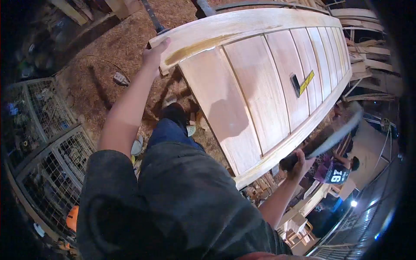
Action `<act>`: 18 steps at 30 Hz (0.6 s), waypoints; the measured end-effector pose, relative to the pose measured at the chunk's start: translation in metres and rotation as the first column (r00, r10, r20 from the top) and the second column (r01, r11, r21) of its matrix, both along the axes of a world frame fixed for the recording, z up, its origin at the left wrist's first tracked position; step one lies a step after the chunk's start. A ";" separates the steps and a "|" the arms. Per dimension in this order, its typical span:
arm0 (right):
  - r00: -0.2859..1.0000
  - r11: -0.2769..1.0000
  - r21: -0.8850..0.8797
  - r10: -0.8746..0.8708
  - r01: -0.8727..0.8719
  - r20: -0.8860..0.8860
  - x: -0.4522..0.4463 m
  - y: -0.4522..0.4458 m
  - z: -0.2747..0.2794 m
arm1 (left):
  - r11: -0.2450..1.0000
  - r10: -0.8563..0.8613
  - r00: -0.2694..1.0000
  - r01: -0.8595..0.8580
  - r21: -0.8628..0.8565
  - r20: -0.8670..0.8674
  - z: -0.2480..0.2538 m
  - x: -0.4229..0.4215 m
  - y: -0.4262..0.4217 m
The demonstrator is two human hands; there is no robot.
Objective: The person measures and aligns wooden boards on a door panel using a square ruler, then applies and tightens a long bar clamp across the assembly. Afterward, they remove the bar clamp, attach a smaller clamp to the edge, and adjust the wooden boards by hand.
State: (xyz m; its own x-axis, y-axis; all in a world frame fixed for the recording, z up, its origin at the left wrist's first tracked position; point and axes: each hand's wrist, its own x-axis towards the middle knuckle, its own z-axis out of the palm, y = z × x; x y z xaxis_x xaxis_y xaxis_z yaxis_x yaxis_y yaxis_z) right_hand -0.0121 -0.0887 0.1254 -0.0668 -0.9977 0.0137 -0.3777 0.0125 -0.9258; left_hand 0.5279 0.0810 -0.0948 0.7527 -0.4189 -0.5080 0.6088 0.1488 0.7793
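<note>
A long pale wooden panel (236,93) of several boards set between two rails stretches out in front of me. Brown staining marks its far rail (260,19). My left hand (157,54) is closed around the near end of that rail, thumb on top. By the near rail, my right hand (299,167) grips the dark handle of a handsaw, whose wide blade (336,136) points away from me and is slightly blurred. On the boards lies a try square (303,83) with a dark stock and yellow blade.
Wood shavings (99,65) cover the ground. Wire-mesh panels (50,117) stand at the left, near an orange object (72,218). At the right a person (336,170) in a numbered shirt is near wooden pieces. Timber (366,50) is stacked beyond the panel.
</note>
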 end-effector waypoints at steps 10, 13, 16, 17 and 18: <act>0.580 0.690 -0.424 -0.008 -0.587 -0.815 0.265 -0.068 0.137 | 0.994 0.040 0.994 -0.050 0.097 0.100 -0.020 0.004 0.003; 0.230 0.510 -0.307 -0.209 -0.804 -0.950 0.388 -0.084 0.156 | 0.995 0.073 0.995 -0.077 0.061 0.062 0.006 0.006 0.005; 0.110 0.515 -0.141 -0.089 -0.845 -0.990 0.498 -0.098 0.169 | 0.995 0.062 0.998 -0.063 0.082 0.023 0.008 0.007 0.003; 0.086 0.522 -0.111 -0.071 -0.846 -0.994 0.529 -0.107 0.176 | 0.993 0.056 0.998 -0.056 0.107 0.002 0.018 0.010 0.005; 0.068 0.521 -0.094 -0.070 -0.849 -0.995 0.554 -0.114 0.184 | 0.990 0.054 0.998 -0.052 0.135 -0.016 0.026 0.013 0.007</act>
State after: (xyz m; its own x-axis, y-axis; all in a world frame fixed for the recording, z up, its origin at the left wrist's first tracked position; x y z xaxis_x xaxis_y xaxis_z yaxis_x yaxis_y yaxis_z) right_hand 0.5417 -0.2027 0.3096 0.8493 -0.5030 0.1601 -0.5219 -0.7550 0.3970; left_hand 0.5409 0.0883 -0.0684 0.7616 -0.3056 -0.5715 0.6178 0.0763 0.7826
